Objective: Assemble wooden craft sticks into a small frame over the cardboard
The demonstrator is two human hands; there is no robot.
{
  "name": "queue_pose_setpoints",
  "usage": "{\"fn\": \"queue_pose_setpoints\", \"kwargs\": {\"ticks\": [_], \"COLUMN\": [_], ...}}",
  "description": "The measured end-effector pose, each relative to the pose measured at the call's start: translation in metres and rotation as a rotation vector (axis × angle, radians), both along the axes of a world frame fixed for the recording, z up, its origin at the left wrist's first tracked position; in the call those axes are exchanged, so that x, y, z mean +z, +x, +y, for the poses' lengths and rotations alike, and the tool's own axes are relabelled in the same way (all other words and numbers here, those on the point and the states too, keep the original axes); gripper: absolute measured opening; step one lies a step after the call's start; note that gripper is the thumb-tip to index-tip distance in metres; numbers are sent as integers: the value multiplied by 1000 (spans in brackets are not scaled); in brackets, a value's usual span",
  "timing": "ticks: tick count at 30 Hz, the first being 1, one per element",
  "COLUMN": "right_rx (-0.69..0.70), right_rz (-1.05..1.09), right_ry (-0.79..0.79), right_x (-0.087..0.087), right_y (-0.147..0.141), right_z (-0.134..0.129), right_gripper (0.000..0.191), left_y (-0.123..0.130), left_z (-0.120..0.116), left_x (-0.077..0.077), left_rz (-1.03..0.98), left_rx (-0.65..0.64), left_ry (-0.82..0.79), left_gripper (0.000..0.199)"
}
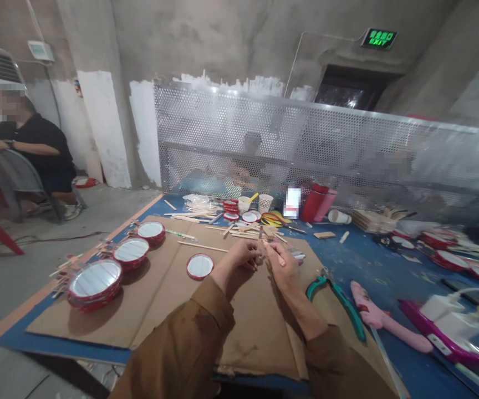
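Over a cardboard sheet [243,338], my left hand [243,256] and my right hand [281,267] meet with their fingers pinched. Between the fingertips is a small wooden piece [261,233], largely covered by the fingers, so its full shape is hidden. Just behind the hands lie loose wooden sticks [228,229]. A round lid-like disc [200,266] with a white face and red rim lies left of my left hand. Teal-handled pliers [350,310] rest right of my right forearm, beside a pink glue gun [385,321].
Three red-rimmed round pieces with white tops, the nearest largest [95,278], line the left side. A purple power strip [443,332] with white plugs sits at right. Paper cups [265,202], yellow-handled scissors [276,220] and a red bottle [314,203] stand before a perforated metal screen [223,122].
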State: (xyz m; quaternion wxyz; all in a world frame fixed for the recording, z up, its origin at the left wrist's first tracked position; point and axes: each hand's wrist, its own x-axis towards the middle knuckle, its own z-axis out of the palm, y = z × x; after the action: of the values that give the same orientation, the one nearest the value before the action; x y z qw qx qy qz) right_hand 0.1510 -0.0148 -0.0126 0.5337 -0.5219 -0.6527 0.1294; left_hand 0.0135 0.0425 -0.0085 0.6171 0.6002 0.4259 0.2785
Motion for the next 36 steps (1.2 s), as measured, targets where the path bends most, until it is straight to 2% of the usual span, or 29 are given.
{"fn": "queue_pose_setpoints", "kwargs": {"ticks": [3,6,11,22,36], "right_rx": [-21,-21,-30,-10,-26], "right_rz": [115,194,159,177,154], "right_ry": [-33,-63,-55,-64,-43], "right_x": [-1,-1,2,-3,-3], "right_y": [0,-2,-2,-2,-1], "right_z": [0,-1,-3,2,1], "right_gripper": [40,41,41,43,43], "left_y": [0,0,0,0,-1], "left_z": [-1,-2,-3,-4,1], "left_x": [0,1,4,5,-3], "left_rz": [-8,-2,13,21,-10], "left_rx": [3,10,22,20,-4], "left_ry": [-6,-10,-11,-9,4], "left_gripper": [19,10,6,11,11]}}
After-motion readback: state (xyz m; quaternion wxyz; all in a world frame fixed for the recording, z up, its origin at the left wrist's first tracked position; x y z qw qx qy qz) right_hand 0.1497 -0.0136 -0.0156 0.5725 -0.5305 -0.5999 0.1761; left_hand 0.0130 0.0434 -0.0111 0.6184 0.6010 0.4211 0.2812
